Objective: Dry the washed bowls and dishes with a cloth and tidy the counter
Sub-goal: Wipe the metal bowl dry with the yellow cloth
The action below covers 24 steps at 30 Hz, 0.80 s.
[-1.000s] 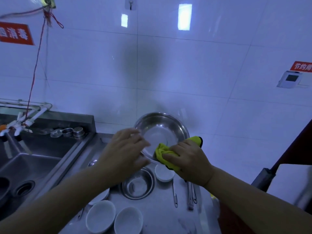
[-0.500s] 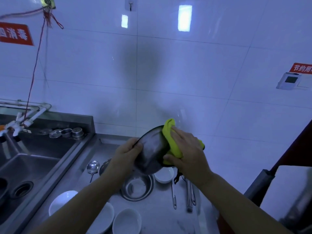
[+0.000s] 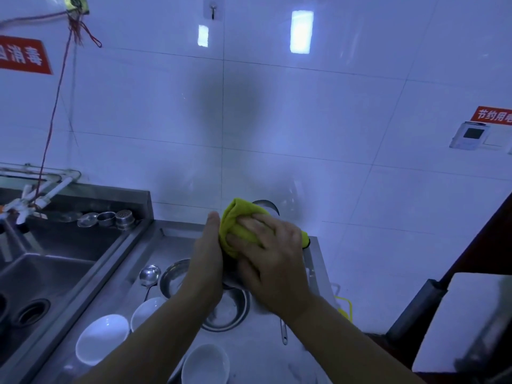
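Observation:
I hold a steel bowl (image 3: 266, 204) up over the counter; only a sliver of its rim shows above the cloth. My left hand (image 3: 207, 256) grips its left edge. My right hand (image 3: 273, 256) presses a yellow cloth (image 3: 235, 220) flat against the bowl's outer side. Below my hands, a second steel bowl (image 3: 232, 309) and a steel plate (image 3: 171, 278) rest on the steel counter (image 3: 260, 353). Three white bowls (image 3: 101, 338), (image 3: 145, 309), (image 3: 205, 365) sit near the counter's front, with a ladle (image 3: 149, 274) behind them.
A deep steel sink (image 3: 47, 275) lies at the left with a tap (image 3: 30, 199) and small steel cups (image 3: 110, 217) on its ledge. A utensil handle (image 3: 284, 332) lies at the counter's right. A white box (image 3: 465, 320) stands at the far right.
The bowl was turned from facing me to showing its back. My right hand moved the cloth from inside the bowl over the rim onto the outside. Both hands rose slightly.

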Each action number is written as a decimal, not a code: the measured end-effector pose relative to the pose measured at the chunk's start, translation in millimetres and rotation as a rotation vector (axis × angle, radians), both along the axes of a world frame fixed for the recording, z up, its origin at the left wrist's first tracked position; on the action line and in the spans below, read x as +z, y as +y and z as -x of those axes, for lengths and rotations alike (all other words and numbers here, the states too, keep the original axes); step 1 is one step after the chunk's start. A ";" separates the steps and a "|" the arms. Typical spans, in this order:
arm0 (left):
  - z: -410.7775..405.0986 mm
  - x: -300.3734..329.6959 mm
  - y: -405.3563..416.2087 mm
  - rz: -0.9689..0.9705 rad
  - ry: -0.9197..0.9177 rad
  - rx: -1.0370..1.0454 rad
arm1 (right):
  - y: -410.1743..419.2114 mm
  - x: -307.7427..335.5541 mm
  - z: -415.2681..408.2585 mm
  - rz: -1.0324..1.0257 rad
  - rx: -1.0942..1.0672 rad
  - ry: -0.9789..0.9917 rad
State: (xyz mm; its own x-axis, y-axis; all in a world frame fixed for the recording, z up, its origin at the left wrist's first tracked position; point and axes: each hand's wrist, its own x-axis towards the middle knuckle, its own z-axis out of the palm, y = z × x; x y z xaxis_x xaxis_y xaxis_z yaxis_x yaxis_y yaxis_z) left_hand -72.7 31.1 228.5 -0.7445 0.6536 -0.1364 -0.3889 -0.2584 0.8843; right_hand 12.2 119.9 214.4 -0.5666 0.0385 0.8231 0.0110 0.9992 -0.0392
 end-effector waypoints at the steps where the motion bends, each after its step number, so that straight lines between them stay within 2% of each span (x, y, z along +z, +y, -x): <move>1: 0.9 0.7 0.2 0.002 0.024 0.012 | 0.1 4.7 2.7 0.055 -0.011 0.015; 5: 7.9 1.5 -0.1 0.002 0.071 0.146 | 5.6 17.7 6.1 0.361 -0.035 0.060; 10: 16.0 -4.9 -6.3 -0.009 0.061 0.200 | 17.1 18.4 -3.0 1.010 0.131 0.154; 14: 18.7 -6.1 -4.7 -0.037 -0.069 0.180 | 11.3 2.3 -7.7 1.158 0.112 0.288; 16: 19.8 -2.8 -3.5 -0.096 -0.138 0.162 | 2.8 -5.8 -7.9 1.177 0.068 0.328; 18: 21.2 -1.4 -3.4 -0.128 -0.167 0.161 | -6.6 -15.8 -8.7 1.107 0.022 0.328; 24: 15.2 0.5 -2.9 -0.006 -0.104 0.153 | 6.7 2.5 -9.6 0.645 -0.119 0.183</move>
